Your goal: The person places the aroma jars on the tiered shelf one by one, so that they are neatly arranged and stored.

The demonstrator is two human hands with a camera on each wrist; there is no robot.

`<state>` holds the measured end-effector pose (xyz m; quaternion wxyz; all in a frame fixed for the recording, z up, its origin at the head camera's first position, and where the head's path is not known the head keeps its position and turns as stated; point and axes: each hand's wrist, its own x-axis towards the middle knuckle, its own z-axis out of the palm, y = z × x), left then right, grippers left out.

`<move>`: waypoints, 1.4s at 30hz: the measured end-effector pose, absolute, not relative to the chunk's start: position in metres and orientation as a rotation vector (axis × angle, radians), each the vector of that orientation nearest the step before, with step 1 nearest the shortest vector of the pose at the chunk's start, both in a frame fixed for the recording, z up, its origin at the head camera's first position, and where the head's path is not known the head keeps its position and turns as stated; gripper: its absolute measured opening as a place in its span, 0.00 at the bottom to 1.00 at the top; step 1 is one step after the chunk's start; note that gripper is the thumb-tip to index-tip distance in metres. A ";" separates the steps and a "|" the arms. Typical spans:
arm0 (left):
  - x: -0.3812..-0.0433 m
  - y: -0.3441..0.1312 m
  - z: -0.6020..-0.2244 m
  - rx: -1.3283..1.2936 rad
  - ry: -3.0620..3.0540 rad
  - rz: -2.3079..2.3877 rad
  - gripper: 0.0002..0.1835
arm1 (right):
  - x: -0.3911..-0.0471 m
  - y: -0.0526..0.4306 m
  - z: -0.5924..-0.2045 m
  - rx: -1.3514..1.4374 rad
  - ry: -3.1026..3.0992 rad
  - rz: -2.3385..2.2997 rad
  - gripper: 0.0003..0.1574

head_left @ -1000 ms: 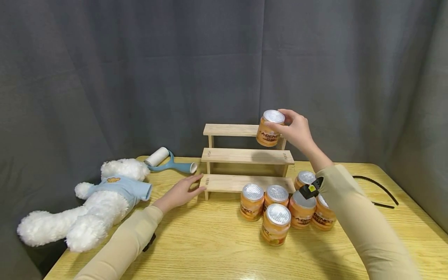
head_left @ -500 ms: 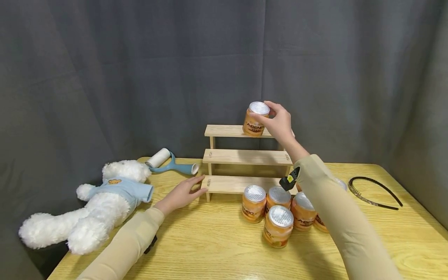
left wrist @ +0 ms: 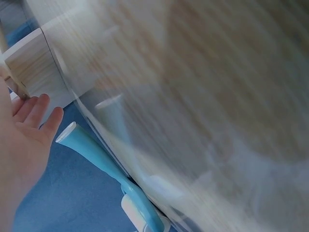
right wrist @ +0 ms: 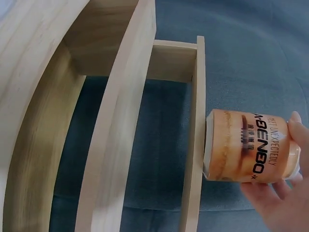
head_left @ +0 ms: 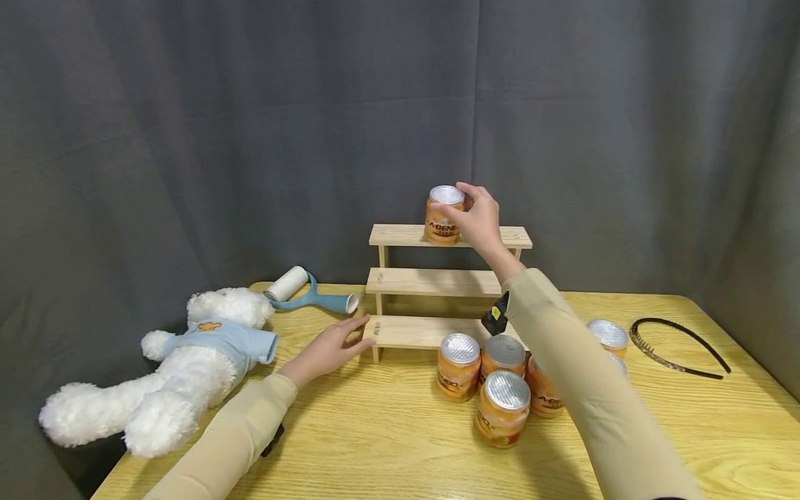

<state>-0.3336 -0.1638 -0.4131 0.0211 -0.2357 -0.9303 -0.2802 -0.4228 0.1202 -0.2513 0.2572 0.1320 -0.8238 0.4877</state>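
Observation:
My right hand [head_left: 478, 217] grips an orange can [head_left: 442, 226] with a silver lid near its top, thumb on one side and fingers on the other. The can stands upright at the top board of a three-step wooden rack [head_left: 431, 281]; in the right wrist view the base of the can [right wrist: 246, 145] is right at the edge of that board [right wrist: 195, 130]. My left hand [head_left: 328, 351] has its fingers extended, fingertips at the left end of the lowest board. In the left wrist view the left hand [left wrist: 29, 130] shows its palm side, fingertips at the wood.
Several orange cans [head_left: 459, 368] stand in front of the rack's right side, some partly hidden by my right sleeve. A black headband [head_left: 681, 347] lies at the right. A blue-handled lint roller [head_left: 319, 300] and a white plush toy [head_left: 181, 368] lie at the left. Dark curtains [head_left: 281, 139] hang behind.
My right hand has carried the can leftward from the rack's right end to nearer the middle of the top board, and down onto it. The left hand has stayed by the lowest board.

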 end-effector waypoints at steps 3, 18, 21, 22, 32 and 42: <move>-0.333 -0.165 -0.413 -0.723 -2.883 -0.864 0.37 | -0.425 0.117 -0.252 0.351 -2.254 1.369 0.42; -0.332 -0.166 -0.412 -0.739 -2.869 -0.851 0.37 | -0.423 0.136 -0.269 0.412 -2.525 1.537 0.55; -0.332 -0.166 -0.413 -0.726 -2.879 -0.857 0.37 | -0.423 0.139 -0.271 0.400 -2.579 1.475 0.46; -0.332 -0.166 -0.413 -0.729 -2.874 -0.856 0.37 | -0.423 0.139 -0.272 0.402 -2.583 1.451 0.45; -0.332 -0.168 -0.411 -0.744 -2.866 -0.857 0.38 | -0.425 0.124 -0.274 0.344 -2.545 1.445 0.45; -0.332 -0.167 -0.408 -0.756 -2.853 -0.851 0.37 | -0.425 0.111 -0.275 0.294 -2.534 1.280 0.44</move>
